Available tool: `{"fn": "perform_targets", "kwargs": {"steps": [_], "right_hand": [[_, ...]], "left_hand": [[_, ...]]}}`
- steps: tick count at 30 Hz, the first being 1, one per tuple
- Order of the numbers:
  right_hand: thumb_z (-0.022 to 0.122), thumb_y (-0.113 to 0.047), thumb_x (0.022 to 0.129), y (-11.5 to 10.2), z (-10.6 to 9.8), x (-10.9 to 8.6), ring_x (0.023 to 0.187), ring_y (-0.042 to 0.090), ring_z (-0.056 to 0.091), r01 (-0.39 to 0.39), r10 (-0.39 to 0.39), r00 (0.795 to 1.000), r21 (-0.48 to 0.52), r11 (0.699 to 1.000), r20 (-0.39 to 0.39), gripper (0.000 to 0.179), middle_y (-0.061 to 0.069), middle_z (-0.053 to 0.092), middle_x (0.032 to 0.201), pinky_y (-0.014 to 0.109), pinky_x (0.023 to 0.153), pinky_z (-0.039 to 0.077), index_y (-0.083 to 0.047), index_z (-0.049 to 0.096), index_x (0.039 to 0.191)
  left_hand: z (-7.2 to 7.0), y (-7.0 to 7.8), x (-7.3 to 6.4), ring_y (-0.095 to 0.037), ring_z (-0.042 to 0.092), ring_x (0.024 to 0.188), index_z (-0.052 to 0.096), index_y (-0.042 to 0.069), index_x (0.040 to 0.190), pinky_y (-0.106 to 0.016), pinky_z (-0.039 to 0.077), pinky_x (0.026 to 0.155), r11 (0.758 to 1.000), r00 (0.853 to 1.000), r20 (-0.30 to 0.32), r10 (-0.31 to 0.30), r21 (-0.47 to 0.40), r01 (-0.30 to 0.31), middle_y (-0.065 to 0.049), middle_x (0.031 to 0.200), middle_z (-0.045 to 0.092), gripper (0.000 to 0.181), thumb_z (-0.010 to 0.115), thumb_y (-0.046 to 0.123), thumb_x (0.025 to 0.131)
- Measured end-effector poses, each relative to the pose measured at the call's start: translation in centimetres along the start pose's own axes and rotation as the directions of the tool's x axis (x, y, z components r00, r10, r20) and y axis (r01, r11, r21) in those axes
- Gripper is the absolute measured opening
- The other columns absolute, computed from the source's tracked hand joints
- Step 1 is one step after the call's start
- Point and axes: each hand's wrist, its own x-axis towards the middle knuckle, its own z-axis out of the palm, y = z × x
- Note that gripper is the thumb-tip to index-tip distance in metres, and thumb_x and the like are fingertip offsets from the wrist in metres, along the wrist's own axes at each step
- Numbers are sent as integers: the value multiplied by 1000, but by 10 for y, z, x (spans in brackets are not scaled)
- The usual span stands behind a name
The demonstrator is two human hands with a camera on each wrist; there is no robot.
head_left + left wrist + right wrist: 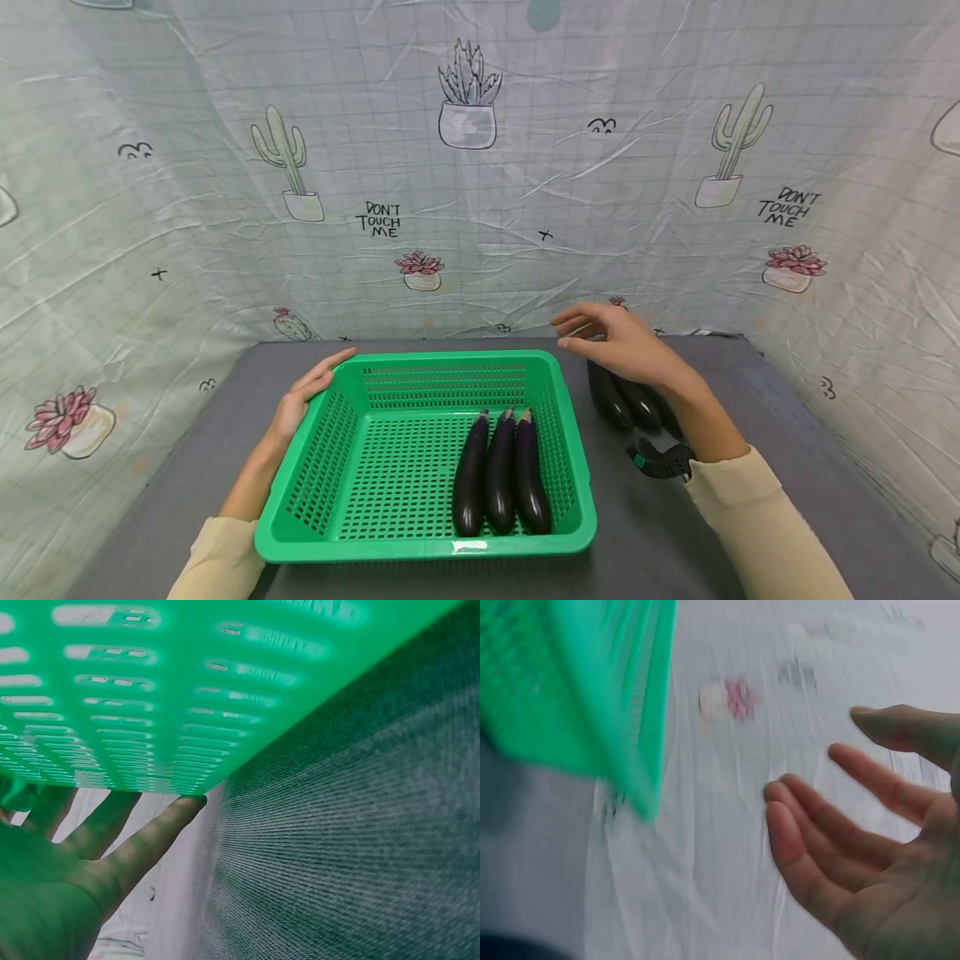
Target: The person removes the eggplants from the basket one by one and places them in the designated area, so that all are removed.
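In the head view my left hand (296, 404) rests at the left rim of a green plastic basket (420, 550), near its far corner. The left wrist view shows that hand's fingers (150, 844) spread and straight against the perforated wall. Three dark purple eggplants (500, 475) lie side by side in the basket's right half, stems pointing away. My right hand (618, 337) hovers beyond the basket's right rim, fingers loosely bent and holding nothing. Below it, more eggplants (611, 400) lie on the table, partly hidden by the hand and forearm.
The grey tabletop (637, 533) extends around the basket. A pale sheet (517, 192) printed with potted cacti and lettering hangs behind and along both sides. On my right wrist sits a black strap (660, 460).
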Motion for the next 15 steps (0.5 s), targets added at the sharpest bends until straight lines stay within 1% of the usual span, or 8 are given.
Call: {"fn": "perform_targets", "kwargs": {"steps": [2,3,6,10,13,15], "right_hand": [[63,-23,105,-13,8,11,118,37,67,-4,3,996,9,1000,84,37,20,64,136,49,93,59,-9,62,139],[63,-22,105,-20,12,17,117,38,68,-14,12,992,16,1000,129,37,21,64,136,48,91,60,-8,61,139],[63,-22,105,-37,25,32,112,37,70,-56,47,965,26,998,257,38,23,64,133,45,87,62,-7,60,139],[63,-23,105,-53,43,49,102,28,72,-131,113,913,19,991,393,35,19,68,126,39,83,63,-9,61,137],[64,-24,105,-59,58,59,98,23,73,-190,166,867,4,982,470,34,17,68,124,36,80,63,-10,63,136],[65,-24,104,-62,70,65,96,24,74,-221,200,838,-20,975,508,33,15,66,125,38,79,64,-11,64,135]], "left_hand": [[0,1,-1,10,29,144,29,-4,161,-8,29,108,1000,1000,1,-9,-16,9,-5,169,29,52,23,19,115],[0,2,-1,10,29,144,28,-4,161,-8,29,108,1000,1000,0,-10,-19,10,-7,169,28,52,23,19,115],[0,3,0,8,30,144,28,-3,161,-9,30,108,999,1000,4,-19,-39,19,-11,170,24,52,23,20,115],[1,4,0,8,33,143,26,-4,161,-10,32,108,998,1000,12,-8,-59,9,-16,170,21,52,23,19,115],[0,4,0,6,40,140,24,-6,161,-11,37,108,995,1000,25,1,-96,1,-12,169,23,52,22,18,115],[0,4,0,4,46,138,22,-7,162,-13,42,107,991,999,36,2,-131,3,-6,167,27,52,22,17,115]]}}
